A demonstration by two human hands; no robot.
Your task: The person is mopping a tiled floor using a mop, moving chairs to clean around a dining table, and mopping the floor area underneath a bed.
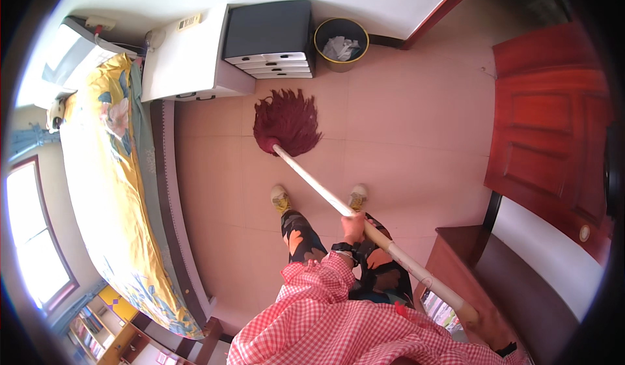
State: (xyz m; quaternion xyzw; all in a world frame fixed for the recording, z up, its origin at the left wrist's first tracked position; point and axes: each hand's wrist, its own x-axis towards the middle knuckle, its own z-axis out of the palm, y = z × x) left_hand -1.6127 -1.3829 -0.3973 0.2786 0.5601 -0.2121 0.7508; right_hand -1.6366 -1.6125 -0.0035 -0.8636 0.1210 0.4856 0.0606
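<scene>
head view: both hands, left hand (353, 224) and right hand (480, 318), clamped on pale wooden mop handle (325, 194); dark red string mop head (286, 121) near round black wastebasket (341, 43), i judge a forward push could tip it.

Bed (111, 189) runs along the left of the frame, top to bottom. Cabinet (185, 59) stands at upper centre-left, touching the bed's upper end. Drawer unit (270, 40) sits just right of the cabinet, against the wall; waste bin (341, 43) is just right of that. Mop head (286, 121) rests on the floor (403, 124), below the drawer unit. Door (547, 131) occupies the right edge. Desk (469, 267) stands at lower right, beneath the door. Window (32, 235) lies at far left.
</scene>
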